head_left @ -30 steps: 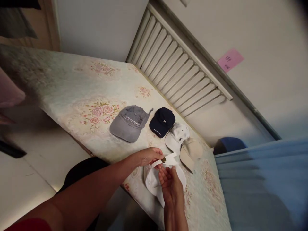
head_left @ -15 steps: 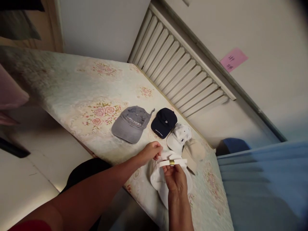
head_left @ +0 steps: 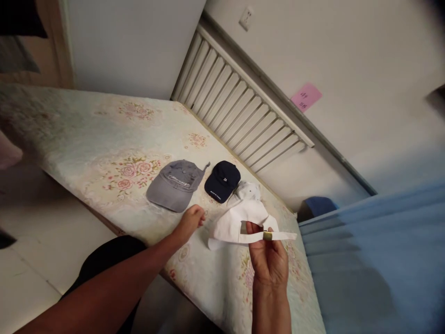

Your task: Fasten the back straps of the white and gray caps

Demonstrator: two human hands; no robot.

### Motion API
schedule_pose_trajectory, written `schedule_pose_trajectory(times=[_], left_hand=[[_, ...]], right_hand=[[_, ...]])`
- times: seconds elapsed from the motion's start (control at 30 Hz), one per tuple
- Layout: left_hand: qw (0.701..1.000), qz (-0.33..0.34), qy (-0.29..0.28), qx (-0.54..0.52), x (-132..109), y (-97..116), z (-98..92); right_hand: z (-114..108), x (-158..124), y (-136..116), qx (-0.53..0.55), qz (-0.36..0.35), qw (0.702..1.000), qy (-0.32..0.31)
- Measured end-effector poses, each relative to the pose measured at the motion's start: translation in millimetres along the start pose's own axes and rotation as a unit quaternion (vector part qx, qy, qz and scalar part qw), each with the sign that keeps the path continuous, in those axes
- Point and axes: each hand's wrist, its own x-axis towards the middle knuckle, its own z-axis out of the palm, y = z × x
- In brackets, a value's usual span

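Note:
My right hand [head_left: 268, 260] pinches the back strap of a white cap [head_left: 239, 221] at its small brass buckle [head_left: 267, 235] and holds the cap up above the floral bedspread [head_left: 104, 139]. My left hand [head_left: 190, 221] hovers left of the cap with its fingers loosely curled and nothing in them. Beyond it lie a grey cap [head_left: 174, 184] and a navy cap [head_left: 221, 181]. Another white cap [head_left: 247, 189] shows partly behind the held one.
A slatted white panel [head_left: 239, 109] leans along the wall behind the bed. A pink note [head_left: 306, 96] sticks to the wall. Blue fabric [head_left: 375, 260] fills the right side. A black round object [head_left: 104, 264] sits on the floor by the bed edge.
My left hand let go of the strap and drew back to the left. My right hand lifted the white cap by its strap, so it now covers the beige cap.

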Motion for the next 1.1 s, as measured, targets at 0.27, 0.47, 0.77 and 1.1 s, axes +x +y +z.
schedule_pose_trajectory(times=[0.27,0.47,0.77,1.1], left_hand=[[0.98,0.017,-0.18,-0.078,-127,24,15.6],[0.886,-0.107,-0.314,-0.324,-162,18,68.1],[0.84,-0.09,-0.248,-0.474,-154,44,111.1],[0.835,-0.127,-0.207,-0.494,-156,50,118.3]], right_hand=[[-16,-21,0,0.08,-0.012,0.997,-0.016],[-33,-49,5,0.087,-0.014,0.995,-0.054],[-54,-79,-5,0.141,-0.018,0.988,-0.057],[-71,-82,-21,0.143,-0.043,0.989,-0.019]])
